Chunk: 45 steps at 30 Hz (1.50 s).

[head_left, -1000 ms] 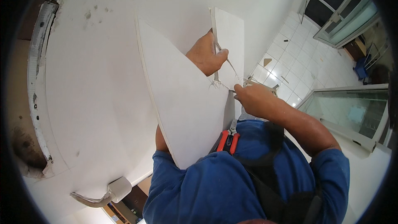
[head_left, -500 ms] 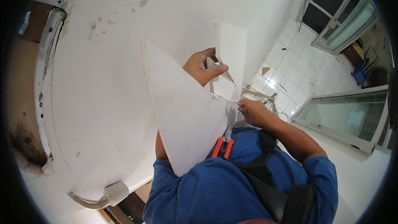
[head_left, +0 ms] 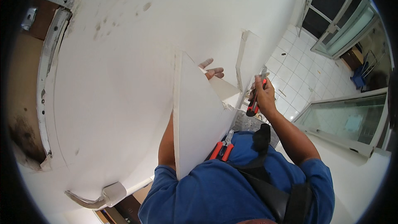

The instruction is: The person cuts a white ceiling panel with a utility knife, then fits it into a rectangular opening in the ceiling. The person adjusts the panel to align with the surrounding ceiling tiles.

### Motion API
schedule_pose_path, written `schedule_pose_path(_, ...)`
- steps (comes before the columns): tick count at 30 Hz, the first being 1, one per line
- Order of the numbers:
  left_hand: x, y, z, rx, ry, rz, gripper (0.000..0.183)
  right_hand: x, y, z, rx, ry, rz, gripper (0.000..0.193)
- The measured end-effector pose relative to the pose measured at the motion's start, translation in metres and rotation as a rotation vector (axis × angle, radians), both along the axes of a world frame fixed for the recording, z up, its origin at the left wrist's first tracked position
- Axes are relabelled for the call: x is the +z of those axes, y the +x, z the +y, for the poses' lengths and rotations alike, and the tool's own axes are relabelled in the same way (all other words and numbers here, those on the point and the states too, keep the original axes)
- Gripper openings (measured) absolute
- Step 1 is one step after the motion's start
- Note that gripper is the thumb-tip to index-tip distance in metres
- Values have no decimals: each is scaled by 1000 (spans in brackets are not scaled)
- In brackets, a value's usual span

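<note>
My right hand [head_left: 265,93] is closed round a red-and-black utility knife [head_left: 256,97], its blade end pointing up and away from me. A large white plasterboard piece [head_left: 199,116] with a pale cut edge stands against my chest, between my arms. My left arm passes behind it. Past its slanted edge, the fingers of my left hand [head_left: 212,70] show spread apart; the palm is hidden. Beside those fingers is a smaller white board piece [head_left: 227,89], and an upright white strip [head_left: 247,58] rises beyond it. Torn paper hangs at the large piece's right corner.
Red-handled snips [head_left: 222,149] hang at my chest by a black strap [head_left: 265,191]. A big white wall [head_left: 124,79] has a ragged opening [head_left: 27,99] at left. Scraps lie on the tiled floor [head_left: 290,62]; a glazed frame [head_left: 340,116] stands at right.
My right hand has moved up and right with the knife, away from the board's corner. My left hand has let go of the strip, its fingers spreading. The large board has turned and shifted right.
</note>
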<state>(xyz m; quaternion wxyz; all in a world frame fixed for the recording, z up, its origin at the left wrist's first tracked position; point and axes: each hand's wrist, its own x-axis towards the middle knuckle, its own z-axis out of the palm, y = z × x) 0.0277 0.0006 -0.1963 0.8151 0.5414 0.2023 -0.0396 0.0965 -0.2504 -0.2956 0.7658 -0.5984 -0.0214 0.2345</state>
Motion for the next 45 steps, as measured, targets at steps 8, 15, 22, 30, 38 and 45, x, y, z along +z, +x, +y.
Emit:
schedule_pose_path(8, -95, -9, -1, 102, 169, 313, 78, -5, 34, -1, 148, 146, 214, 82)
schedule_pose_path(15, -105, -15, -22, -223, 725, 2, 48, 2, 34, 14, 292, 137, 236, 66)
schedule_pose_path(22, -62, -27, -43, -265, 404, -265, 40, 5, 34, 15, 280, 126, 223, 56)
schedule_pose_path(30, -56, -22, -39, -247, 521, -98, 28, 1, 33, 17, 259, 127, 219, 47)
schedule_pose_path(38, -78, -34, -47, 35, 421, -135, 22, -4, 35, 9, 242, 116, 230, 44)
schedule_pose_path(45, -74, -35, -27, -51, 603, 78, 24, -2, 35, 13, 253, 122, 239, 48)
